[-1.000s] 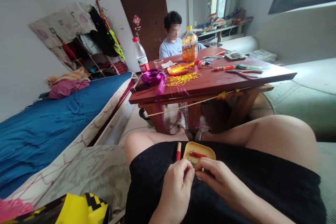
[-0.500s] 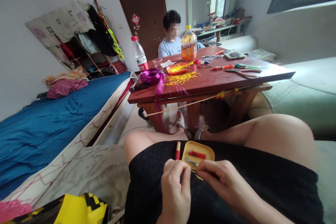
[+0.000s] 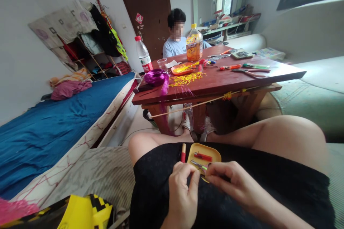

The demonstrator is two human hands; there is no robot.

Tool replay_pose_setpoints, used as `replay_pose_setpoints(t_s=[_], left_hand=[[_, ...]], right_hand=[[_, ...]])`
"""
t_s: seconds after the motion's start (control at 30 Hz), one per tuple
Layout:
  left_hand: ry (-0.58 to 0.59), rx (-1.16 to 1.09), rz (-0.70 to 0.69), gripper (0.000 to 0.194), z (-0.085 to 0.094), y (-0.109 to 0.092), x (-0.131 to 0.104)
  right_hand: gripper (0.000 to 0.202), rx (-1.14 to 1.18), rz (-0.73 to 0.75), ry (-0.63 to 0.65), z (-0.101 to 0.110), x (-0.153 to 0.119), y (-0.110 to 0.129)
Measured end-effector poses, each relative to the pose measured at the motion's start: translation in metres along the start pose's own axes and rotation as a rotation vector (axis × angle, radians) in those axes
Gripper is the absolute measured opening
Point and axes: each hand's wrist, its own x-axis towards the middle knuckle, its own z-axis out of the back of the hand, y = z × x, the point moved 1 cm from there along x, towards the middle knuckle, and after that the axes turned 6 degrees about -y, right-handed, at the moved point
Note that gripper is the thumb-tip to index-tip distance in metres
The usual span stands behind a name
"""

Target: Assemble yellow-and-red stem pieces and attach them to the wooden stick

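Observation:
Both hands are low over my lap, their fingertips close together at the near edge of a small yellow tray (image 3: pixel 191 151). My left hand (image 3: pixel 184 190) is closed, thumb and forefinger pressed together on something too small to make out. Fingers also pinched, my right hand (image 3: pixel 228 178) is just to its right; what it grips is hidden. Below the fingertips shows a thin yellow strip (image 3: pixel 205 179), and I cannot tell whether either hand holds it. In the tray lie a red tool (image 3: pixel 202 156) and small scissors (image 3: pixel 197 164). A red-and-tan stick (image 3: pixel 183 153) lies left of the tray.
Ahead stands a red-brown table (image 3: pixel 209 84) with purple fibre (image 3: pixel 157 78), several yellow pieces (image 3: pixel 185 79), pliers (image 3: pixel 251 72) and bottles. A thin wooden stick (image 3: pixel 185 107) leans along its front edge. Another person (image 3: pixel 174 44) sits behind it. A bed (image 3: pixel 67 114) is at left.
Both hands have shifted slightly to the right relative to the yellow tray, still pinched and close together. The view has tilted a little. Things on the table have not moved.

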Motion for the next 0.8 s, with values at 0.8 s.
replay_pose_setpoints(t_s=[0.8], left_hand=[[0.190,-0.500,0.361,0.026,-0.0027,-0.0048,-0.0008]], right_hand=[[0.014,-0.194,0.243,-0.230,-0.0057,-0.0067,-0.0018]])
